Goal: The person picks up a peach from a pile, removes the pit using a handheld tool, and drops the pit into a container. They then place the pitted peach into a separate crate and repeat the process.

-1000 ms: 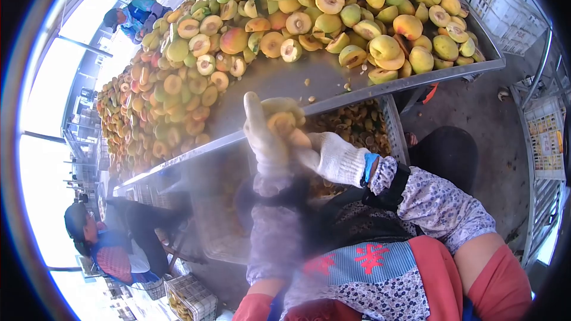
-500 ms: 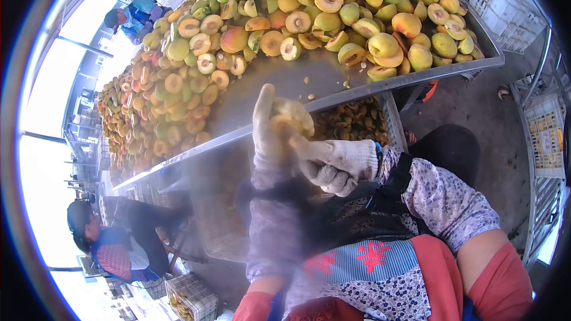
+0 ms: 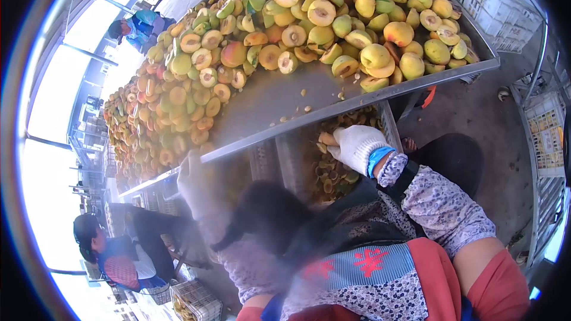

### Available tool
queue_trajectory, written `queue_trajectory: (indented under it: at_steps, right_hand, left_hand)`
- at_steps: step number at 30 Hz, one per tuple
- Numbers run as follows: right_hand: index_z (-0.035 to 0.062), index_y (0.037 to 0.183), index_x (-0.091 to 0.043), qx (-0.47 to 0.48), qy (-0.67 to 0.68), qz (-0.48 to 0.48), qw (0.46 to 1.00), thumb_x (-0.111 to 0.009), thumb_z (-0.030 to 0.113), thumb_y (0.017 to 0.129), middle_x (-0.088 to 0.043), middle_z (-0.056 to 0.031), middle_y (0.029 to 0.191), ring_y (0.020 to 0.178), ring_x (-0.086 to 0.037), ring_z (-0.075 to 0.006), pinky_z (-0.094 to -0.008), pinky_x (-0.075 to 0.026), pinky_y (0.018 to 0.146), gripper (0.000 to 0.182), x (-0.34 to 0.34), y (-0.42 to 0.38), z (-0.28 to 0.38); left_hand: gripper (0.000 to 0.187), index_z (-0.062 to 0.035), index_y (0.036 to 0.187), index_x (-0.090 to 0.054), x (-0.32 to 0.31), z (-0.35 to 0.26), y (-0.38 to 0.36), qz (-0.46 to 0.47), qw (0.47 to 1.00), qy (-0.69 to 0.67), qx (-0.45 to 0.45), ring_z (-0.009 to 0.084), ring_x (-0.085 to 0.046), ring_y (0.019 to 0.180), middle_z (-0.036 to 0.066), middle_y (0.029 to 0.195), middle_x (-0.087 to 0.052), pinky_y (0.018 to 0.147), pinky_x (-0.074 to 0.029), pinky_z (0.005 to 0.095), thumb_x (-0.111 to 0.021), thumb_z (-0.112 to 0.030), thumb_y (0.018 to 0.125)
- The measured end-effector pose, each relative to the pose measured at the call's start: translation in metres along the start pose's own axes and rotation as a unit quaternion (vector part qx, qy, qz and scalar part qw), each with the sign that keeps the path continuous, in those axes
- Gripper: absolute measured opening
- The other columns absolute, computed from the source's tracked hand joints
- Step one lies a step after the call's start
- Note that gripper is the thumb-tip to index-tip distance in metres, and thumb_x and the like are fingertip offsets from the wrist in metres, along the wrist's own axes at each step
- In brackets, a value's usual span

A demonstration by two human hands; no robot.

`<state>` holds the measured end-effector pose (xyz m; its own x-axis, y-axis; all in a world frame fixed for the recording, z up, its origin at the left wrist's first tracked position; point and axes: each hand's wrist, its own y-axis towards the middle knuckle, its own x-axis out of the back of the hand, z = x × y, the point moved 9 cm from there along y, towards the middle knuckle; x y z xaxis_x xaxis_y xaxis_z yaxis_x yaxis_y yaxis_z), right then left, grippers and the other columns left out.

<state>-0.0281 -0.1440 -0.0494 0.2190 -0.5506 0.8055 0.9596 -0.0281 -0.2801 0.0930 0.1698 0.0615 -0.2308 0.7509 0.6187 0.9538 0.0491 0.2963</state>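
Hands now parting, no longer joined on one peach half. Right hand (image 3: 355, 144) gloved, clenched on a small orange piece (image 3: 328, 139), hanging over the pit crate (image 3: 389, 125). Left hand (image 3: 191, 179) blurred, possibly empty, moving below the tabletop (image 3: 357, 101) edge.

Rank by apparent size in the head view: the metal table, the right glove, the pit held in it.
1. Metal table, by far the largest.
2. Right glove, though it sits nearer the camera.
3. Pit, a small piece at the glove's fingers.
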Motion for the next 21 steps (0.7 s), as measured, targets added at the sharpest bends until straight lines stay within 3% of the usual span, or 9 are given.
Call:
queue_trajectory:
  at_steps: [1, 3, 4, 5, 6, 7, 10, 14, 21]
  right_hand:
    - [0.0049, 0.102, -0.067, 0.0, 0.016, -0.032, 0.999, -0.059, 0.043, 0.093, -0.071, -0.0209, 0.092, 0.091, -0.067, -0.0401, -0.0505, -0.052, 0.081, 0.04, 0.005, -0.001, 0.0]
    - [0.0055, 0.098, -0.068, 0.011, 0.046, -0.068, 0.997, -0.06, 0.042, 0.092, -0.071, -0.0209, 0.089, 0.089, -0.068, -0.0406, -0.0505, -0.053, 0.08, 0.038, 0.011, -0.007, 0.001]
    - [0.0055, 0.097, -0.067, 0.016, 0.053, -0.062, 0.997, -0.06, 0.042, 0.092, -0.071, -0.0207, 0.088, 0.089, -0.068, -0.0402, -0.0503, -0.053, 0.079, 0.038, 0.009, -0.008, 0.002]
    - [0.0054, 0.098, -0.067, 0.026, 0.044, -0.053, 0.997, -0.06, 0.042, 0.092, -0.071, -0.0205, 0.089, 0.089, -0.068, -0.0398, -0.05, -0.053, 0.079, 0.038, 0.007, -0.012, 0.003]
    - [0.0053, 0.099, -0.068, 0.036, 0.036, -0.044, 0.998, -0.061, 0.042, 0.092, -0.071, -0.0203, 0.09, 0.09, -0.068, -0.0395, -0.0498, -0.053, 0.079, 0.038, 0.005, -0.014, 0.003]
    - [0.0053, 0.099, -0.068, 0.032, 0.037, -0.047, 0.998, -0.061, 0.042, 0.092, -0.071, -0.0203, 0.09, 0.09, -0.068, -0.0395, -0.0498, -0.053, 0.079, 0.038, 0.005, -0.015, 0.001]
    - [0.0066, 0.099, -0.069, 0.028, 0.032, -0.023, 0.999, -0.059, 0.042, 0.092, -0.072, -0.0192, 0.092, 0.091, -0.068, -0.0387, -0.0491, -0.053, 0.08, 0.038, 0.0, -0.014, -0.006]
    - [0.0123, 0.107, -0.075, -0.034, 0.015, 0.039, 0.999, -0.058, 0.036, 0.089, -0.073, -0.0141, 0.104, 0.098, -0.07, -0.0332, -0.0457, -0.054, 0.086, 0.034, -0.007, -0.012, -0.022]
    - [0.0114, 0.11, -0.07, 0.086, 0.018, -0.021, 0.996, -0.05, 0.04, 0.096, -0.071, -0.0204, 0.096, 0.091, -0.068, -0.0386, -0.0478, -0.052, 0.08, 0.038, 0.029, -0.014, -0.011]
  left_hand:
    - [0.035, -0.0011, 0.112, -0.067, -0.001, -0.006, 0.005, 0.001, 1.0, -0.001, -0.005, 0.0197, -0.066, 0.08, 0.008, 0.097, -0.068, 0.066, -0.053, 0.0275, -0.061, -0.032, 0.097]
    - [0.037, 0.0009, 0.121, -0.065, -0.016, -0.069, -0.013, -0.02, 0.902, 0.248, -0.353, 0.0164, -0.064, 0.082, 0.008, 0.103, -0.067, 0.064, -0.051, 0.0261, -0.064, -0.026, 0.095]
    - [0.037, 0.0011, 0.124, -0.064, -0.035, -0.087, -0.02, 0.005, 0.878, 0.143, -0.457, 0.0163, -0.064, 0.09, 0.008, 0.108, -0.067, 0.071, -0.051, 0.0273, -0.066, -0.022, 0.095]
    - [0.037, 0.0016, 0.125, -0.063, -0.066, -0.081, -0.006, 0.073, 0.979, -0.132, -0.137, 0.0176, -0.064, 0.098, 0.007, 0.107, -0.067, 0.081, -0.05, 0.0288, -0.066, -0.021, 0.095]
    - [0.039, 0.0029, 0.124, -0.062, -0.101, -0.1, -0.008, 0.124, 0.978, -0.165, -0.01, 0.0167, -0.063, 0.1, 0.007, 0.11, -0.068, 0.09, -0.048, 0.0285, -0.067, -0.022, 0.095]
    - [0.04, 0.0016, 0.125, -0.062, -0.137, -0.135, -0.013, 0.172, 0.969, -0.119, -0.132, 0.0152, -0.062, 0.099, 0.007, 0.112, -0.068, 0.09, -0.048, 0.027, -0.067, -0.024, 0.095]
    - [0.049, -0.003, 0.134, -0.057, -0.236, -0.185, -0.035, 0.281, 0.934, -0.082, -0.205, 0.0205, -0.064, 0.106, 0.016, 0.121, -0.066, 0.095, -0.049, 0.0321, -0.071, -0.025, 0.091]
    - [0.045, -0.0037, 0.129, -0.059, -0.308, -0.194, -0.046, 0.209, 0.902, 0.052, -0.374, 0.0227, -0.065, 0.105, 0.019, 0.13, -0.059, 0.095, -0.05, 0.0318, -0.071, -0.015, 0.088]
    - [0.037, 0.0014, 0.124, -0.059, -0.236, -0.148, -0.013, 0.286, 0.902, -0.324, -0.003, 0.0126, -0.062, 0.085, 0.007, 0.101, -0.068, 0.067, -0.05, 0.0226, -0.07, -0.013, 0.092]
